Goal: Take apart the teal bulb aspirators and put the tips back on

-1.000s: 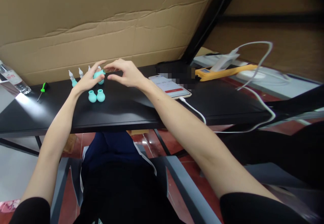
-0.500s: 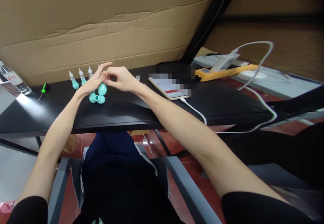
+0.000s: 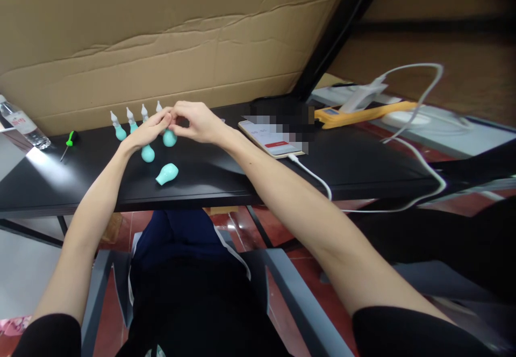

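Note:
In the head view my left hand [image 3: 150, 130] and my right hand [image 3: 198, 121] meet over a teal rubber bulb [image 3: 170, 138]. The fingers of both are closed at its neck, which they hide. Another teal bulb [image 3: 148, 153] is just below my left hand, its upper part covered. Nearer the table's front edge, a loose teal bulb [image 3: 167, 173] lies on its side, neck toward the lower left. Behind my left hand stand several nasal aspirators [image 3: 120, 130], teal bulbs with clear pointed tips, in a row.
A green-and-black screwdriver [image 3: 70, 143] and a water bottle [image 3: 24, 123] are at the left of the black table [image 3: 205, 177]. On the right lies a phone [image 3: 270, 137] with a white cable [image 3: 312, 174]. A cardboard panel [image 3: 169, 45] rises behind.
The clustered teal bulbs under my hands have come apart; one now lies nearer the front edge. My left hand's raised fingers have lowered and closed around the held bulb's neck.

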`<state>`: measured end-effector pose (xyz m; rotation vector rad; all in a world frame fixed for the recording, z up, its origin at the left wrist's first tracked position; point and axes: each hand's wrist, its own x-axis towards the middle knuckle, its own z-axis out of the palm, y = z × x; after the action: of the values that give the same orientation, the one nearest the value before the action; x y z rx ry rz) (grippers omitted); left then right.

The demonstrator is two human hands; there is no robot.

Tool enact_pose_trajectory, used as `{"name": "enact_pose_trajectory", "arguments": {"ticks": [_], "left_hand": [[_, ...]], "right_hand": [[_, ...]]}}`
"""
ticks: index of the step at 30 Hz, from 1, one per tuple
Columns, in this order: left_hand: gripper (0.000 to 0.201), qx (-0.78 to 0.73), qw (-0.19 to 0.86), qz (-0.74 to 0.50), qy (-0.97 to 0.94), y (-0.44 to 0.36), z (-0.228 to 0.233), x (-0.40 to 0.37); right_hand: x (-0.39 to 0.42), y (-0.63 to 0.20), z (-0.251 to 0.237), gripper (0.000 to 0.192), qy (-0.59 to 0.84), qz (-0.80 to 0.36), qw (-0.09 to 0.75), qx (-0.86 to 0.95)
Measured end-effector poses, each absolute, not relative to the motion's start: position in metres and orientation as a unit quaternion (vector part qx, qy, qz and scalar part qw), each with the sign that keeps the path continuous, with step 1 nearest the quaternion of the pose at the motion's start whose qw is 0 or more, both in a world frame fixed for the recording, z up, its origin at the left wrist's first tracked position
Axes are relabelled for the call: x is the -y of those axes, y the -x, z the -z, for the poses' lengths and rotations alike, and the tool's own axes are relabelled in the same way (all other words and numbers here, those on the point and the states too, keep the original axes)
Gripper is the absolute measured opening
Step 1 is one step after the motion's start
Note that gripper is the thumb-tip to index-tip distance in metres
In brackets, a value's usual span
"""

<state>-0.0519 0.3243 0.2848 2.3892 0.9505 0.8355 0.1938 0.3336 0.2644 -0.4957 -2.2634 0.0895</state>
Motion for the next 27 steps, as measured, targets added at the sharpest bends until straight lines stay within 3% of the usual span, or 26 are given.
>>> {"name": "enact_pose_trajectory", "arguments": {"ticks": [7,9,11,14,18,22,27], "left_hand": [[0.111,-0.283,0.269,-0.22,-0.894,0.065,-0.289,-0.325],[0.096,-0.28,0.277,-0.214,-0.894,0.063,-0.291,-0.32],[0.075,-0.282,0.282,-0.204,-0.894,0.059,-0.293,-0.314],[0.055,-0.284,0.301,-0.181,-0.892,0.051,-0.297,-0.306],[0.06,-0.296,0.289,-0.167,-0.895,0.045,-0.299,-0.303],[0.057,-0.294,0.286,-0.166,-0.897,0.043,-0.297,-0.306],[0.052,-0.296,0.277,-0.182,-0.896,0.042,-0.292,-0.31]], "right_hand": [[-0.324,-0.19,-0.272,0.017,0.17,-0.05,0.325,0.929],[-0.292,-0.195,-0.28,0.018,0.184,-0.027,0.349,0.918],[-0.245,-0.198,-0.278,0.031,0.169,0.002,0.392,0.904],[-0.177,-0.197,-0.248,0.057,0.124,0.058,0.305,0.942],[-0.148,-0.196,-0.202,0.028,0.131,0.108,0.25,0.953],[-0.173,-0.206,-0.214,0.036,0.141,-0.04,0.325,0.934],[-0.229,-0.215,-0.258,0.037,0.262,-0.153,0.44,0.845]]}}
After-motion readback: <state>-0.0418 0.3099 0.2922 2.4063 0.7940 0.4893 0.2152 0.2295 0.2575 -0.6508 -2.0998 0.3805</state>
